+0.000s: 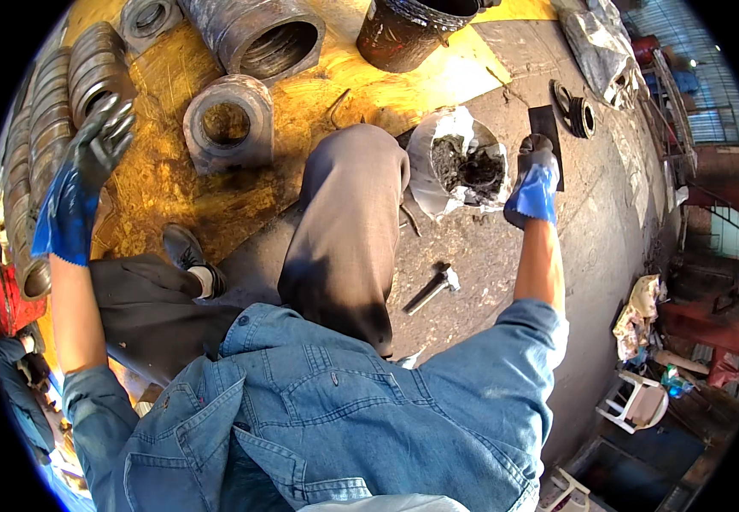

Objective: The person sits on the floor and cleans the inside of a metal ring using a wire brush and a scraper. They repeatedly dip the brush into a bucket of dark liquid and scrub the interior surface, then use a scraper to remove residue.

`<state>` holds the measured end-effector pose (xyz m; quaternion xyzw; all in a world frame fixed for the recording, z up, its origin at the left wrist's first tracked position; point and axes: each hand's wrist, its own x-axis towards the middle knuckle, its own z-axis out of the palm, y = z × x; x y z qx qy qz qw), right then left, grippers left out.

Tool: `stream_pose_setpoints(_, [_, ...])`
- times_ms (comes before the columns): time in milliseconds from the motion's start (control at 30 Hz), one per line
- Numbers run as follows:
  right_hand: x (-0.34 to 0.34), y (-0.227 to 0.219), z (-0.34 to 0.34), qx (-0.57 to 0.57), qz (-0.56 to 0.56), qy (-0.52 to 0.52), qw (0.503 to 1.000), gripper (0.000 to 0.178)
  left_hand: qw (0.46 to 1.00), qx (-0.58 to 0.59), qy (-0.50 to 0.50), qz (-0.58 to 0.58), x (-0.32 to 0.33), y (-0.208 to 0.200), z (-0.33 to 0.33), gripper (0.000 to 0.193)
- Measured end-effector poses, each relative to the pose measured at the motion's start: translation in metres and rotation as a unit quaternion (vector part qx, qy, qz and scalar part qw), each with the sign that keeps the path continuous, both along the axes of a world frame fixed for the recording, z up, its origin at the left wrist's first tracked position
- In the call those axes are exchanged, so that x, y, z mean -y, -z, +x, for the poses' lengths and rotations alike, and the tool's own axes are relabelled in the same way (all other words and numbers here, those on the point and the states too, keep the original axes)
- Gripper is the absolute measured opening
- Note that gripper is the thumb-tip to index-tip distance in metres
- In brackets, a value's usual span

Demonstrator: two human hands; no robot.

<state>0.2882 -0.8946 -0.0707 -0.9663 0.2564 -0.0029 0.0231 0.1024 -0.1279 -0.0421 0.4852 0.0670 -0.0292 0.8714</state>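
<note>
My left hand [96, 158], in a blue glove with blackened fingers, is raised at the left with its fingers apart. It is nearest to a row of ribbed metal cylinders [94, 61] and holds nothing. At the right, my right hand [537, 162] wears a matching blue glove and is closed on a flat black strip [545, 121]. The strip sticks out on both sides of the fist. Just left of that hand stands a plastic-lined bucket [421, 158] with black grease [472, 166] in it.
A thick steel ring [260, 128] and a large hollow cylinder [224, 30] stand on the yellow, oil-stained plate [156, 200]. Beyond my knee is a dark bucket [399, 38]. A hammer [432, 290] lies on the floor. Black rings [584, 118] lie at the far right.
</note>
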Motion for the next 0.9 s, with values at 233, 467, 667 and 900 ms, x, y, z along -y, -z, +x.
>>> stream_pose_setpoints(233, [0.003, 0.106, -0.038, 0.042, 0.121, -0.016, 0.992, 0.026, 0.997, 0.007, 0.079, 0.000, 0.055, 0.003, 0.034, 0.044])
stream_pose_setpoints(467, [-0.162, -0.037, 0.037, 0.111, 0.603, -0.204, 0.764, 0.021, 0.926, 0.190, 0.128, 0.300, 0.085, -0.009, 0.041, 0.042])
stream_pose_setpoints(667, [-0.361, -0.094, 0.054, 0.116, 0.811, -0.246, 0.519, 0.022, 0.844, 0.253, 0.153, 0.447, 0.119, -0.026, 0.063, 0.033])
stream_pose_setpoints(900, [-0.495, -0.070, -0.001, -0.017, 0.869, -0.281, 0.407, 0.026, 0.961, 0.152, 0.116, 0.198, 0.102, 0.021, 0.079, 0.036])
